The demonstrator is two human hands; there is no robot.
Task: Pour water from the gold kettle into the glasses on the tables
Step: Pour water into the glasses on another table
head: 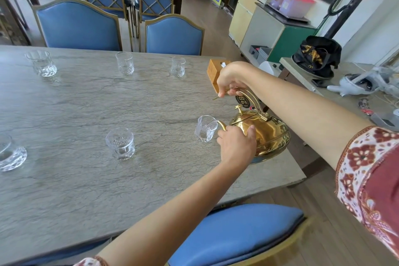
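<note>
The gold kettle (268,134) hangs tilted over the right end of the grey stone table (86,179). My right hand (230,81) grips its arched handle from above. My left hand (236,143) is pressed against the kettle's body beside the spout. The spout tip sits over the rim of a cut-glass tumbler (205,128) on the table. Other glasses stand at the near middle (120,143), the near left edge (10,153), and along the far side at left (42,63), middle (124,63) and right (178,66).
A wooden tissue box (213,71) stands at the table's far right corner. Blue chairs (79,26) (173,35) line the far side and one (235,233) sits below me. A side table (302,75) with a black bag (317,56) lies to the right.
</note>
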